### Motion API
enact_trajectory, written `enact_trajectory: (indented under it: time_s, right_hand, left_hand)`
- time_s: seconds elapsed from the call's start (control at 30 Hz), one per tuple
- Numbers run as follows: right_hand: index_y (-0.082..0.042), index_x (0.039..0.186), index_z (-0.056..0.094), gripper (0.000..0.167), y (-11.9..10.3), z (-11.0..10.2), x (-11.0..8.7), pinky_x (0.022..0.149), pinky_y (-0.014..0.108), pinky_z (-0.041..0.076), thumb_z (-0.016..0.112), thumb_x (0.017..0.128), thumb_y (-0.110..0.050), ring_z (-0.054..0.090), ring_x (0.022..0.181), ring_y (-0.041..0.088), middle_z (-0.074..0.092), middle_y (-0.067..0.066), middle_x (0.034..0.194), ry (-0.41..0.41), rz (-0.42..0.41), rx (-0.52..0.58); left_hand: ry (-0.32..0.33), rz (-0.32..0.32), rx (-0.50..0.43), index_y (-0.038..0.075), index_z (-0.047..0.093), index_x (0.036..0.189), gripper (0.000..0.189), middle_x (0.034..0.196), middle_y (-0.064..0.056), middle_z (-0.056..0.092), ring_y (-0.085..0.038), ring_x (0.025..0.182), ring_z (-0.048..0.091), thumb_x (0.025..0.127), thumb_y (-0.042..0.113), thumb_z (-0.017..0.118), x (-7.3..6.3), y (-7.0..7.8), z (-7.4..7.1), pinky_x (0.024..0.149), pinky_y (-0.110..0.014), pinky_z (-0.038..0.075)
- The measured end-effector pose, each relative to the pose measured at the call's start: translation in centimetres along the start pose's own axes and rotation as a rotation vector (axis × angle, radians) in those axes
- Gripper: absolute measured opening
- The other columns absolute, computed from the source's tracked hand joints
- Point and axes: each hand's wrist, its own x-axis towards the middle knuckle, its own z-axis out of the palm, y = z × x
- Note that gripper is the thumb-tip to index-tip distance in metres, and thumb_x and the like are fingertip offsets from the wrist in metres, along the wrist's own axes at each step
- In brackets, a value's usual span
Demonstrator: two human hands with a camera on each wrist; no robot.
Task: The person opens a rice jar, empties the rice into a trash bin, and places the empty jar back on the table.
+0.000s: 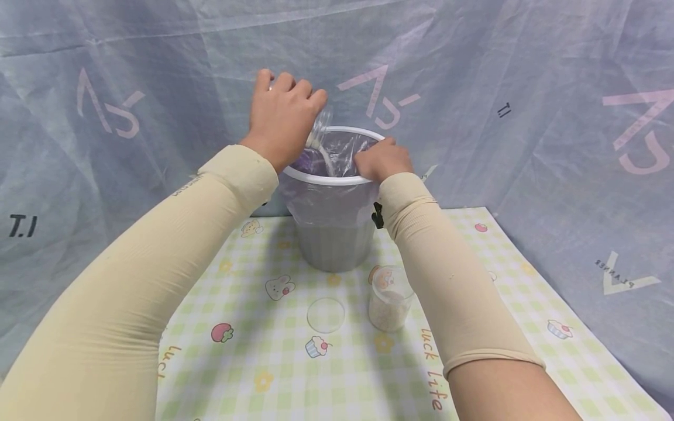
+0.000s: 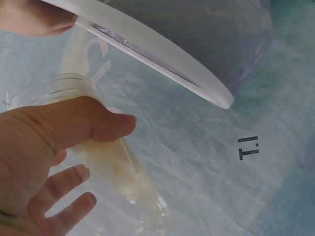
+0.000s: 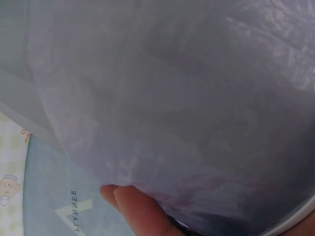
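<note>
At the bin (image 1: 337, 234), left grip (image 1: 286, 120) clasps a tilted jar (image 2: 133, 179) — right grip (image 1: 385, 161), the rim (image 1: 326, 180).

Cream-coloured grains (image 2: 115, 167) and a clear jar (image 1: 323, 120) at the left fingers (image 2: 84, 206); by the right fingers (image 3: 140, 209), a grey bin (image 1: 337, 245), white rim (image 1: 326, 179), purplish liner (image 1: 344, 143); below, a green-and-white checked surface (image 1: 284, 403); behind, a pink-lettered blue-grey curtain (image 1: 174, 70).

A clear jar (image 1: 322, 120) was held tilted by the left hand (image 1: 284, 114), its mouth turned down over the grey bin (image 1: 337, 242). Pale grains (image 1: 328, 161) were being poured from it in a thin stream. The bin was set upright, edged with a white rim, lined with a translucent, purplish bag (image 1: 344, 149), and gripped at its right side by the right hand (image 1: 387, 161).
</note>
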Motion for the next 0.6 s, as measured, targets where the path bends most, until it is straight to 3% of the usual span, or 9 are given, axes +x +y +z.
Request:
enact_trajectory:
  time_s: [0.6]
  right_hand:
    - [0.005,0.161,0.01,0.091,-0.01,-0.32,-0.29,0.114,0.047,0.043,0.042,0.095,-0.05,0.042,0.143,0.041,0.037,0.031,0.156,-0.014,-0.007,-0.004]
  left_hand:
    - [0.035,0.028,0.013,0.015,0.061,0.126,0.031,0.115,-0.011,0.064,-0.035,0.114,0.051,0.101,-0.001,0.052,0.41,0.6,0.38,0.102,-0.054,0.029]
